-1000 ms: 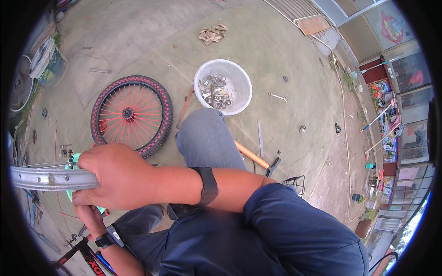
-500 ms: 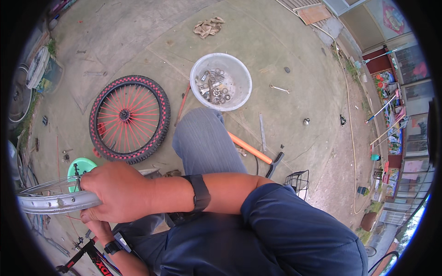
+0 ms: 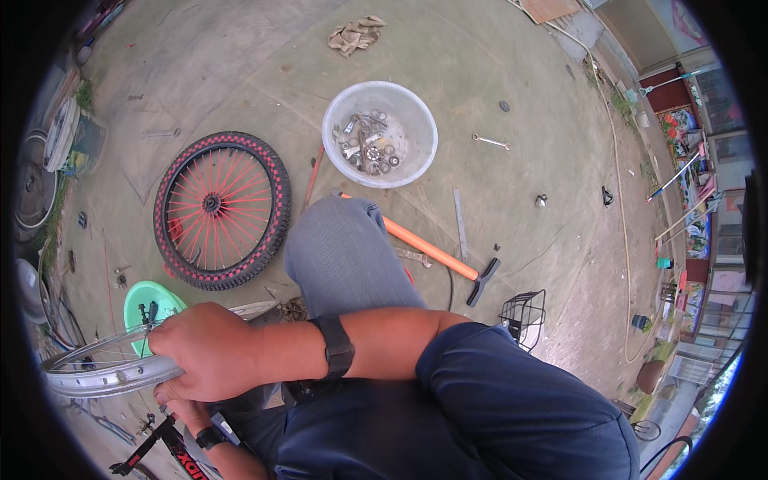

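One bare bicycle rim (image 3: pixel 104 382) lay near left, far side partly hidden. One green basin (image 3: pixel 142 298) sat beyond, partly covered. Left hand (image 3: pixel 189 413) was mostly hidden beneath right hand (image 3: pixel 206 352); its grip could not be told. Right hand clenched rim, fingertips unseen. One red-spoked wheel (image 3: pixel 212 204) lay farther off. One white tub (image 3: pixel 418 136), far centre, held metal parts (image 3: pixel 370 150) too jumbled to count. One orange pump (image 3: pixel 428 249), right, ran partly behind knee (image 3: pixel 332 240).

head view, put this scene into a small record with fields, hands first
right hand: grips a bare silver rim
left hand: just below the right, partly hidden; hold unclear
red-spoked wheel: lies flat on the ground
white tub: loose metal parts inside
green basin: partly hidden by the right hand
orange tube: black crosspiece at one end
wrench: right of the tub
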Demonstrator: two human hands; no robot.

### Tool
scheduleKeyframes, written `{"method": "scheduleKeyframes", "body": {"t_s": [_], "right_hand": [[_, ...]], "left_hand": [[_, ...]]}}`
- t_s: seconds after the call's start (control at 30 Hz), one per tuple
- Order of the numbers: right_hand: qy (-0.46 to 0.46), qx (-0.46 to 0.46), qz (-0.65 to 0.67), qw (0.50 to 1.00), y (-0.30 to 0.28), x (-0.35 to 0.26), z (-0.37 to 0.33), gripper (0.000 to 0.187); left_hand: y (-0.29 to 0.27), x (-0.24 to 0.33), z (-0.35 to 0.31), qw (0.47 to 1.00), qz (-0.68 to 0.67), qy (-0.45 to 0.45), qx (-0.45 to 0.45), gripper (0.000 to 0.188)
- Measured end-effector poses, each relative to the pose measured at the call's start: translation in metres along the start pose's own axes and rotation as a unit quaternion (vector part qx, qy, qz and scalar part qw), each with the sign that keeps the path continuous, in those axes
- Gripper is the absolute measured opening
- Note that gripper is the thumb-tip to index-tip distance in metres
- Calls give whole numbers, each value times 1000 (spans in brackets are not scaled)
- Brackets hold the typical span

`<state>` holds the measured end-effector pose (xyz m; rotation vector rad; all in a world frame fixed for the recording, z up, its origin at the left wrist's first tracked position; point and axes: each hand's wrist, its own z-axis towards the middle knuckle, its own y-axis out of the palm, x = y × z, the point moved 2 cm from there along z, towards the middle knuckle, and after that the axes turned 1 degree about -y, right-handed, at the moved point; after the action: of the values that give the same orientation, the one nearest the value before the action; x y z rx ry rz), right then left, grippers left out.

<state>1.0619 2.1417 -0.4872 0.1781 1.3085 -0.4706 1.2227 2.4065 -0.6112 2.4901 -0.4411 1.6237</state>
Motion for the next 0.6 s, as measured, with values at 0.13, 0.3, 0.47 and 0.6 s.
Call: {"method": "scheduleKeyframes", "body": {"t_s": [0.13, 0.3, 0.47, 0.6], "right_hand": [[-5, 1, 4, 1000, -5, 0, -5, 43], [11, 17, 9, 1000, -8, 1, -8, 40], [9, 15, 8, 1000, -10, 1, -8, 42], [9, 16, 15, 1000, -12, 1, -8, 42]], "left_hand": [[28, 11, -20, 993, -73, -80, 55, 46], [16, 7, -14, 998, 59, 16, 6, 44], [-1, 0, -7, 998, -54, -32, -2, 38], [2, 3, -6, 998, -56, -39, 9, 29]]}}
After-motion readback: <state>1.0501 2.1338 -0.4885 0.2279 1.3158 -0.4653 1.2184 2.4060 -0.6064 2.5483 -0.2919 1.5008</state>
